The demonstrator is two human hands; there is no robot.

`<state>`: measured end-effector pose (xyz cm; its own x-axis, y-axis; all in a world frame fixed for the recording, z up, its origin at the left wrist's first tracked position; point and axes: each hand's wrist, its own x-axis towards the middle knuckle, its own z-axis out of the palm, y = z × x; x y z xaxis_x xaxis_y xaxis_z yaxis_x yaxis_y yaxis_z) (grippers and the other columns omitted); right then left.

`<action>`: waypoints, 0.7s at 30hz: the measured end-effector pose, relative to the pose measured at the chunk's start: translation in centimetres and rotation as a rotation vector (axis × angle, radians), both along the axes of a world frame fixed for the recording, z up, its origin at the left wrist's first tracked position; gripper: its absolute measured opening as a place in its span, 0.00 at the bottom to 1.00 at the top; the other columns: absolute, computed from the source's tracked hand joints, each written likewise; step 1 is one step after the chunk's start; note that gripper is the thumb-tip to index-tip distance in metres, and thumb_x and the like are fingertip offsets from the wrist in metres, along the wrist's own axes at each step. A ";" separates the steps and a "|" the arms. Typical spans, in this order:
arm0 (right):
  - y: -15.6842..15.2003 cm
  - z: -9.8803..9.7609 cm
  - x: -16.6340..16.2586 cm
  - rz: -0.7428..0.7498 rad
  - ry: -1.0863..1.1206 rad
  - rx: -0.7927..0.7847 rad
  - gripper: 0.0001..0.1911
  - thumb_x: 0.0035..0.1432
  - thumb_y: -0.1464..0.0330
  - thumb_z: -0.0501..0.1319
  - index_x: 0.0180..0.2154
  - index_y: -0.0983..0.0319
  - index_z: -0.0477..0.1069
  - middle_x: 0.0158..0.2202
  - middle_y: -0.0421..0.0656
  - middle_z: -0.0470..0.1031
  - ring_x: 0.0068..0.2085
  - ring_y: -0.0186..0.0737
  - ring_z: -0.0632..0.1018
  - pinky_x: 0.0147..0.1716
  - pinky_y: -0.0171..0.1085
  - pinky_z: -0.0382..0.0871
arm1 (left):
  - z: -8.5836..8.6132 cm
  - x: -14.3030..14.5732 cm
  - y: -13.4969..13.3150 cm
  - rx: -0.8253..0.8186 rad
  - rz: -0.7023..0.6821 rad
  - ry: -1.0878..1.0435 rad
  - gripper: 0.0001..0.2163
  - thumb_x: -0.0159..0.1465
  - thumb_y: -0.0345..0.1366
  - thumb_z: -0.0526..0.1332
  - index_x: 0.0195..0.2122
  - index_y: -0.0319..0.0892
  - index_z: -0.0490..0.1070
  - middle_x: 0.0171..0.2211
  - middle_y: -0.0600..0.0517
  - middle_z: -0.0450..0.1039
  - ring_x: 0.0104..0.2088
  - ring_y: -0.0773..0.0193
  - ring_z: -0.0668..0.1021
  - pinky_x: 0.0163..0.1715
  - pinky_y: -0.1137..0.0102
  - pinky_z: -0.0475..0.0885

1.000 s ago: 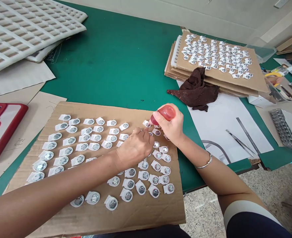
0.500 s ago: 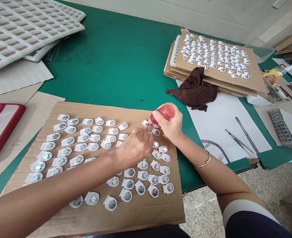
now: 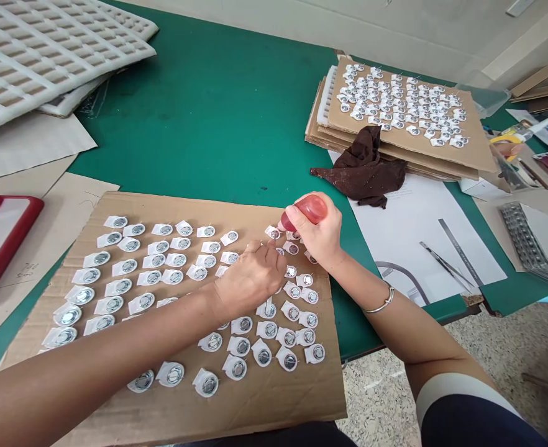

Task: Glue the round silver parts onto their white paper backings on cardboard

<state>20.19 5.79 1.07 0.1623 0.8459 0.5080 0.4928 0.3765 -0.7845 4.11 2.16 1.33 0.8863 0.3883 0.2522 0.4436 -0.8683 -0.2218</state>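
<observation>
My right hand (image 3: 319,233) is wrapped round a small red squeeze bottle (image 3: 310,210), tilted so that its tip points down and left at a small white part (image 3: 273,232) with a round metallic disc. Close beside it, my left hand (image 3: 258,268) is closed in a pinch over the same spot. It seems to hold a thin tool, whose pale flat end (image 3: 268,307) sticks out below the palm; the rest is mostly hidden. Many such white parts lie in rows on a cardboard sheet (image 3: 274,410) under both hands, some covered by my left forearm.
A stack of cardboard (image 3: 481,155) bearing similar parts stands at the back right, with a brown cloth (image 3: 367,171) against it. Tweezers (image 3: 446,266) and a ruler (image 3: 460,251) lie on white paper. White grid trays (image 3: 50,56) and a red-edged phone (image 3: 8,242) are at left.
The whole view has shifted slightly. Both hands keep the same place and grip over the part, and the red bottle stays in my right hand.
</observation>
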 end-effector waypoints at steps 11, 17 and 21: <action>0.1 -0.1 0.2 -0.017 -0.039 -0.027 0.15 0.51 0.56 0.64 0.29 0.61 0.67 0.30 0.41 0.73 0.30 0.37 0.74 0.30 0.38 0.71 | -0.1 -0.1 0.0 0.004 0.009 -0.007 0.10 0.54 0.16 0.50 0.29 0.31 0.68 0.25 0.40 0.71 0.27 0.55 0.75 0.28 0.63 0.70; 0.1 -0.1 0.3 -0.012 -0.056 -0.004 0.14 0.52 0.57 0.63 0.29 0.60 0.66 0.29 0.40 0.73 0.30 0.36 0.73 0.30 0.38 0.70 | -0.1 -0.4 0.3 -0.045 0.003 -0.025 0.11 0.53 0.17 0.49 0.29 0.32 0.68 0.27 0.40 0.71 0.28 0.56 0.74 0.27 0.63 0.68; 0.0 -0.1 0.5 -0.004 -0.069 0.007 0.14 0.52 0.57 0.63 0.29 0.60 0.65 0.29 0.40 0.72 0.29 0.36 0.73 0.30 0.38 0.70 | 0.0 -0.6 0.5 -0.103 0.000 -0.048 0.11 0.52 0.17 0.48 0.28 0.35 0.66 0.26 0.42 0.69 0.27 0.56 0.72 0.27 0.63 0.67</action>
<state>20.66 5.84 0.97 0.1303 0.8416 0.5242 0.5475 0.3797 -0.7457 3.55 2.71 1.35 0.8744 0.4141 0.2530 0.4513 -0.8855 -0.1105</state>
